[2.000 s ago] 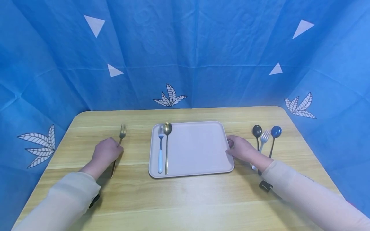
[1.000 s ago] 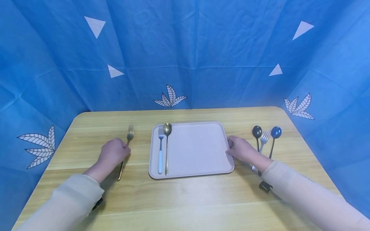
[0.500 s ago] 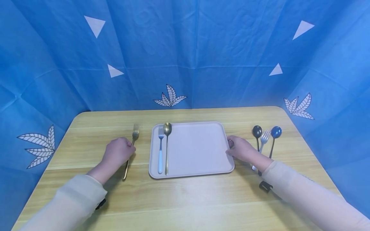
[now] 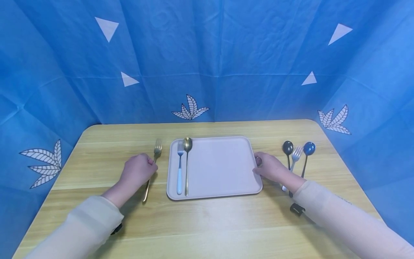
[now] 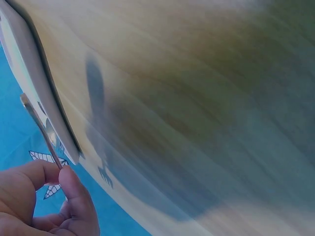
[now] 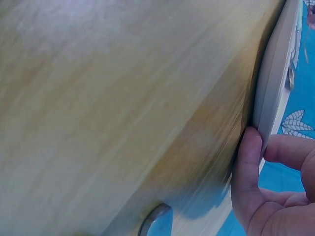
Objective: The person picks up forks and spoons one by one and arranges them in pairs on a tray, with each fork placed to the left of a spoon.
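Observation:
Between thumb and fingers, my left hand (image 4: 137,169) pinches the handle of a gold fork (image 4: 157,148), tines pointing to the back, just left of the tray. The left wrist view shows the fork handle (image 5: 42,125) raised over the table, its shadow below. My right hand (image 4: 270,166) grips the right rim of the pale pinkish tray (image 4: 220,169); in the right wrist view, thumb and finger squeeze the tray's edge (image 6: 272,73). On the tray's left side lie a blue-handled fork (image 4: 179,176) and a long gold spoon (image 4: 187,144), side by side.
Right of the tray, partly under my right forearm, lie a black spoon (image 4: 287,147), a silver fork (image 4: 296,153) and a blue spoon (image 4: 309,148). The wooden table (image 4: 207,223) ends at a blue curtain (image 4: 207,54) behind and at both sides.
My left hand has carried the gold fork to the right, closer to the tray's left edge. The right hand and the tray have stayed in place.

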